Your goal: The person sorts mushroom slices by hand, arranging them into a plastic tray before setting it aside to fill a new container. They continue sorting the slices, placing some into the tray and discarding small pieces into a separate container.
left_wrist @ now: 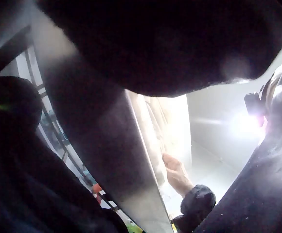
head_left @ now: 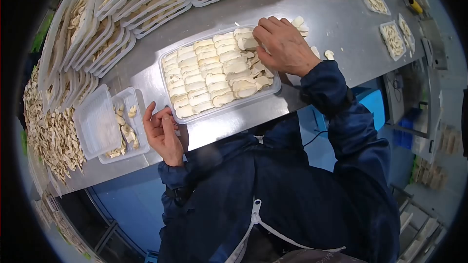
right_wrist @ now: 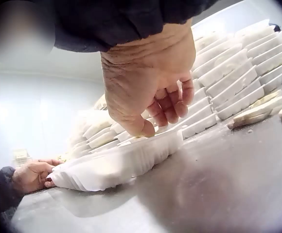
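Observation:
A clear plastic tray [head_left: 279, 86] on the metal table holds rows of pale mushroom slices [head_left: 214, 70]. My right hand [head_left: 282, 44] reaches down over its far right corner, fingers bent towards the slices there. In the right wrist view the right hand [right_wrist: 148, 92] has its thumb close over the tray rim [right_wrist: 112, 158]; I cannot tell whether a slice is between thumb and fingers. My left hand [head_left: 163, 134] is at the near left corner, fingers loosely bent, holding nothing. The right wrist view shows the left hand [right_wrist: 34, 175] right at the tray's end.
Stacked trays of slices [head_left: 156, 5] line the back and left. Left of my left hand are a clear tray [head_left: 97, 126] and another with a few pieces [head_left: 127, 134], near a large heap of slices [head_left: 53, 141]. Loose slices [head_left: 329, 55] and small filled trays [head_left: 392, 40] lie right.

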Demonstrator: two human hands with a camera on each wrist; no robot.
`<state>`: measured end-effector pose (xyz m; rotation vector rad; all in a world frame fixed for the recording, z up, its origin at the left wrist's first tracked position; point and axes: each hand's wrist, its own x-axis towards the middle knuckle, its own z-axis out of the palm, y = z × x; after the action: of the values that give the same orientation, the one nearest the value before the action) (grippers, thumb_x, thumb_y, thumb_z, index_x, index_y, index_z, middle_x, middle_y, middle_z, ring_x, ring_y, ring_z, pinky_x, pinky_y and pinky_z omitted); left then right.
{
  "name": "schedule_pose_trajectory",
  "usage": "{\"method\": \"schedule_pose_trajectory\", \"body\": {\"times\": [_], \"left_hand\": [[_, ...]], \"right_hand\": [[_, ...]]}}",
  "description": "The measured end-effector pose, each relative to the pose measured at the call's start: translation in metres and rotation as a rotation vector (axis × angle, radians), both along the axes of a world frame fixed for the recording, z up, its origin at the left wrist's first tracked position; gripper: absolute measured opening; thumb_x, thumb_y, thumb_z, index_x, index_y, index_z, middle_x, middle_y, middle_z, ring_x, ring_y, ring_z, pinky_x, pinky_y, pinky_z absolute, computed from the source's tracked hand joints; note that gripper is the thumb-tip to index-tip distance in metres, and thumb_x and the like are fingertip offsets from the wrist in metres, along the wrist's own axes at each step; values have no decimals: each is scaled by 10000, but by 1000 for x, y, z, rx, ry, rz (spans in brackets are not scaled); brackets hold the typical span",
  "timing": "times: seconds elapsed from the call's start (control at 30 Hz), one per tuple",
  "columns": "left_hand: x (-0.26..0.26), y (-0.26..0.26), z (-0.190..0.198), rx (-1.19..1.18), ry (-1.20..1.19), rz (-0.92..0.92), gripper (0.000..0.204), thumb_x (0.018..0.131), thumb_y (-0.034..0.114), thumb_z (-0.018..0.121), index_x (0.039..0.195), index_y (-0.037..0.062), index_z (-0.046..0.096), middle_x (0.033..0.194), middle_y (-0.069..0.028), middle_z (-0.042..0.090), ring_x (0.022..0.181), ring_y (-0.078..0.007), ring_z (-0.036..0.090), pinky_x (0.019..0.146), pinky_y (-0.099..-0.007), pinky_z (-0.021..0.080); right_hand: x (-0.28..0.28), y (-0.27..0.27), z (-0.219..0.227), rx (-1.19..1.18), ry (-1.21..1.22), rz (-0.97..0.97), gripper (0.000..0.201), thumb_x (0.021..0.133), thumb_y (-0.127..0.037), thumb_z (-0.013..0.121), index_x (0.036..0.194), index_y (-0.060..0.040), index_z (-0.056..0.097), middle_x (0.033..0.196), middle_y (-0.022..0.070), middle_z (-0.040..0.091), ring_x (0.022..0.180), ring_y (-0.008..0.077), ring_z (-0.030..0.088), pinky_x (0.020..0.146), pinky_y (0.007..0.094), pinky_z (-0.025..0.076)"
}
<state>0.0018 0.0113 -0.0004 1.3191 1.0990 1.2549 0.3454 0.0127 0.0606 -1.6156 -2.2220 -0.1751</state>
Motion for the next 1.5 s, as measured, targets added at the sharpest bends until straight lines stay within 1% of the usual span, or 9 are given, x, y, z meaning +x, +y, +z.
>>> {"method": "schedule_pose_trajectory", "body": {"times": [0.43, 0.53, 0.63, 0.77, 0.87, 1.0, 1.23, 1.37, 1.5], "left_hand": [[0, 0, -1, -4, 8, 6, 410, 970, 17, 528, 1367, -20, 431, 1009, -78, 659, 715, -37, 511, 624, -175, 417], [0, 0, 0, -13, 11, 13, 411, 970, 18, 531, 1368, -17, 435, 1011, -79, 661, 710, -36, 511, 625, -173, 417], [-1, 1, -4, -14, 2, 12, 409, 969, 27, 541, 1364, -12, 441, 1009, -74, 664, 705, -29, 509, 625, -164, 417], [0, 1, -1, -23, 29, 20, 399, 976, 31, 532, 1363, -10, 443, 1007, -70, 665, 709, -26, 510, 625, -161, 416], [0, 1, -1, -5, 47, 17, 397, 978, 31, 528, 1363, -11, 443, 1005, -71, 663, 709, -29, 510, 624, -166, 417], [-1, 1, -2, 3, 46, 14, 398, 977, 30, 529, 1363, -13, 442, 1004, -74, 663, 702, -32, 508, 623, -172, 416], [1, 0, -1, -12, 40, 28, 393, 981, 38, 530, 1362, -7, 446, 1001, -70, 668, 701, -20, 504, 620, -162, 411], [0, 0, -1, -7, 34, 15, 390, 982, 45, 535, 1360, -4, 449, 992, -65, 669, 704, -19, 507, 620, -159, 411], [0, 1, -1, 0, 53, 16, 388, 983, 49, 538, 1357, -3, 450, 985, -61, 665, 708, -23, 511, 621, -159, 413]], "right_hand": [[7, -4, 9, -12, 44, -48, 200, 762, -130, 644, 916, -26, 571, 954, 116, 571, 927, 290, 567, 809, 400, 439], [52, -16, 22, 81, 72, -189, 207, 803, -77, 614, 1009, -58, 609, 998, 105, 583, 915, 316, 579, 777, 415, 462], [109, -29, 21, -31, -49, -454, 240, 811, -53, 602, 1047, -81, 634, 1029, 110, 592, 945, 340, 594, 800, 430, 484], [116, -28, 9, -218, -5, -395, 341, 818, -22, 589, 1145, -103, 639, 1108, 123, 590, 1019, 332, 602, 867, 424, 500], [115, -13, -6, -201, 9, -303, 359, 815, -9, 593, 1158, -106, 638, 1148, 114, 590, 1034, 319, 603, 876, 411, 502], [119, -3, -16, -240, 45, -274, 274, 828, -45, 567, 1079, -85, 668, 1085, 122, 612, 1046, 322, 591, 865, 425, 504], [145, -38, -11, -176, -26, -576, 142, 825, -121, 544, 836, -15, 638, 901, 176, 628, 890, 379, 615, 805, 463, 496], [118, -48, 0, -131, 71, -569, 169, 820, -154, 565, 844, -10, 651, 869, 168, 639, 837, 382, 626, 767, 462, 497], [97, -46, -1, -376, 68, -600, 220, 817, -176, 571, 905, -2, 672, 917, 194, 654, 835, 380, 642, 781, 459, 503]]}}
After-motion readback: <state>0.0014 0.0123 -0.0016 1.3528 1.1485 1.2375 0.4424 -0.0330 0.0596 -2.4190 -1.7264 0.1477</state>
